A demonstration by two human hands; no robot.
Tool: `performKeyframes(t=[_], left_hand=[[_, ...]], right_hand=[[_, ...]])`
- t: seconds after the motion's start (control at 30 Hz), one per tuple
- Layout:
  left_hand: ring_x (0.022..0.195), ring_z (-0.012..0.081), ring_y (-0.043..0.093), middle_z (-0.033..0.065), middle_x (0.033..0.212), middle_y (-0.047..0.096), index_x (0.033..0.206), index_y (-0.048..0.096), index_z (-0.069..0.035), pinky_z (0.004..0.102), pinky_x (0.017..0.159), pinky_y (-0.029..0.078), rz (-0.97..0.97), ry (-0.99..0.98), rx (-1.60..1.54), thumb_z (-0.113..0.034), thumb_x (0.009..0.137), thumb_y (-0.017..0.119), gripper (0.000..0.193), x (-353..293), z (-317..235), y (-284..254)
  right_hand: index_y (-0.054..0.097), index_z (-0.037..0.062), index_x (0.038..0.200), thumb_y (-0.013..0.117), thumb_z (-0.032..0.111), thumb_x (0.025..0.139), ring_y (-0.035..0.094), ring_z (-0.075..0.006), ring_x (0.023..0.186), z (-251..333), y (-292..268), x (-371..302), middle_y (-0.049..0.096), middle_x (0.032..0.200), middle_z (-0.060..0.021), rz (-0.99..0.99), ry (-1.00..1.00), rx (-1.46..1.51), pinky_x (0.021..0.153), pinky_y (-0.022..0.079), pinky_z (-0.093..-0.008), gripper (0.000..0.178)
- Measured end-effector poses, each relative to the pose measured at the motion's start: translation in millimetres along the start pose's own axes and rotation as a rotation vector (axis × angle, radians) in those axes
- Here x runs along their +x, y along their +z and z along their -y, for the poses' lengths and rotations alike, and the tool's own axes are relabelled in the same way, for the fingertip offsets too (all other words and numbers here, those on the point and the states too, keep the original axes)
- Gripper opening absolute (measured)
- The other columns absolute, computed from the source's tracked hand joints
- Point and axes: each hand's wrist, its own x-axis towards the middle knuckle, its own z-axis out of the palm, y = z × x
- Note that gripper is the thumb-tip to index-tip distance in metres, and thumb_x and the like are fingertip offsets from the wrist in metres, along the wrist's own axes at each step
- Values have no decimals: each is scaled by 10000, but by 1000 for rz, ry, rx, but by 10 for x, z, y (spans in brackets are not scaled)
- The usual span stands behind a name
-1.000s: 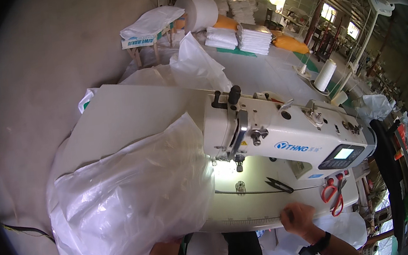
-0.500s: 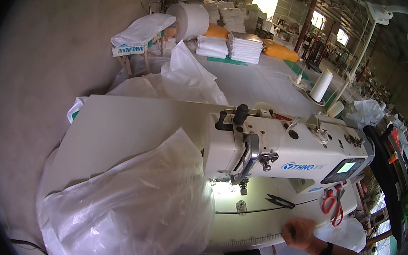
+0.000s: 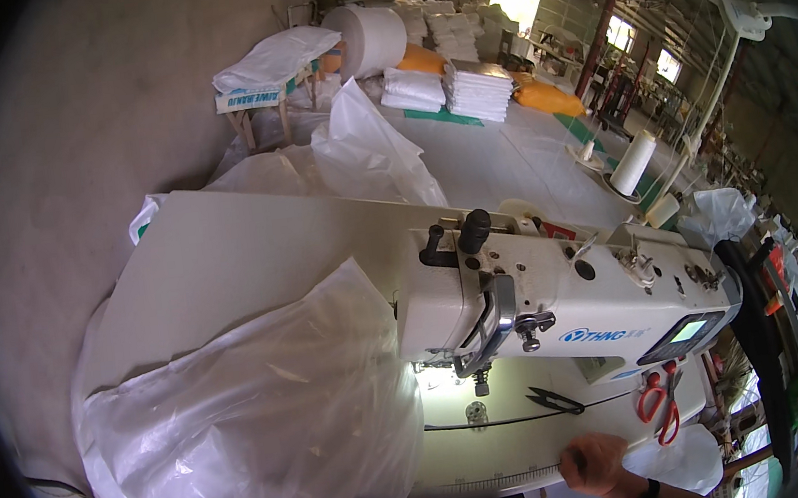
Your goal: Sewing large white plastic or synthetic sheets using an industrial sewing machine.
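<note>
A large, wrinkled sheet of translucent white plastic (image 3: 253, 430) covers the left front of the sewing table (image 3: 234, 256), its right edge beside the needle area of a white sewing machine (image 3: 570, 299). My left hand is hidden; only a sliver of forearm shows at the lower edge, below the sheet. My right hand (image 3: 595, 462), with a black band on its wrist, rests at the table's front edge with its fingers curled closed. Whether anything is inside them cannot be seen. Near it lie black thread snips (image 3: 555, 401) and red-handled scissors (image 3: 661, 404). A thin dark cord (image 3: 505, 423) crosses the machine bed.
White thread cones (image 3: 633, 164) stand behind the machine. Farther back are stacked white bundles (image 3: 480, 95), a big white roll (image 3: 369, 38) and orange sacks (image 3: 548, 97). More white plastic (image 3: 373, 145) is heaped beyond the table. A thread stand pole (image 3: 710, 104) rises at right.
The view has shifted slightly, so the machine and tools sit a little farther right. My right hand stays closed by the table edge; the plastic sheet looks nearly the same.
</note>
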Motion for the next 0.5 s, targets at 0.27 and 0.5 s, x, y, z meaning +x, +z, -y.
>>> performKeyframes(t=[0.27, 0.5], left_hand=[[728, 138, 596, 41, 829, 606, 949, 611, -36, 294, 677, 511, 45, -45, 85, -163, 884, 617, 143, -163, 147, 88], [723, 138, 596, 41, 829, 606, 948, 610, -36, 294, 672, 512, 220, -89, 207, -163, 884, 615, 143, -894, 126, 519]], right_hand=[[547, 105, 760, 665, 116, 669, 528, -245, 442, -58, 15, -170, 548, 580, -44, 34, -22, -129, 412, 416, -345, 150], [581, 97, 851, 696, 161, 739, 550, -219, 458, -11, 30, -62, 548, 582, -31, -66, 178, -30, 432, 446, -331, 173]])
